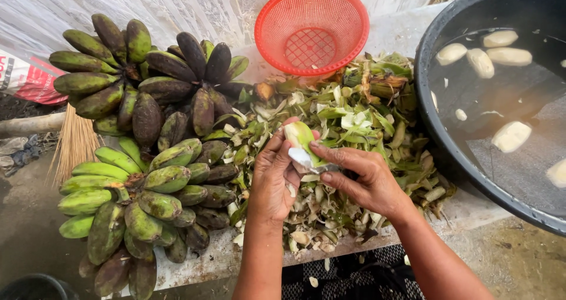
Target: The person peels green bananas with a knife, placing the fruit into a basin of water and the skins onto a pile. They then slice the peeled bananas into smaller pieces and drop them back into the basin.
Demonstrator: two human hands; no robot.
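My left hand [272, 179] grips a half-peeled green banana [300, 138], held upright over a heap of peels [354, 117]. My right hand [368, 179] holds a small knife [321, 168], its blade laid against the banana's lower side where pale flesh shows. Both hands meet at the banana in the middle of the view.
Two big bunches of green and dark bananas [141, 152] lie at the left. A red plastic basket [311, 27] leans at the back. A large black tub [448, 152] of water with peeled bananas [510, 136] stands at the right. A straw broom [75, 147] lies at the far left.
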